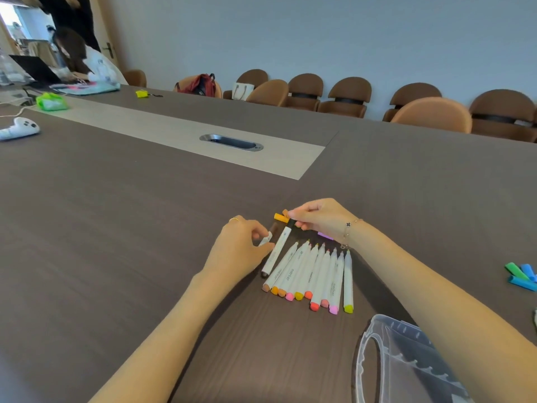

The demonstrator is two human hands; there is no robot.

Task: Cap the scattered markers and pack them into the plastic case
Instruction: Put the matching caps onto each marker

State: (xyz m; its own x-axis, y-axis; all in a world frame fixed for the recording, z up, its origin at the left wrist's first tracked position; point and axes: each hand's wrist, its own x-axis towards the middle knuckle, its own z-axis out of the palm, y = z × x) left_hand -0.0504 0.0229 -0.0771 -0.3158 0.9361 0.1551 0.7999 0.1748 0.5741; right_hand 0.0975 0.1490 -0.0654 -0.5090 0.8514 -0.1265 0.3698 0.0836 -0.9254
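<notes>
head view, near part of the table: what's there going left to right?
left hand pinching a white cap → row of markers → clear plastic case → loose green and blue caps. The right hand, gripping an orange cap, sits above the row, so it is left unordered.

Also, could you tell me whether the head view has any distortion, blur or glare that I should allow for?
Head view: wide-angle bending curves the table edge; the markers are slightly soft, print barely legible; the plastic case is cut off at the frame bottom; bright window glare top left; lighting otherwise even, shadows faint.
</notes>
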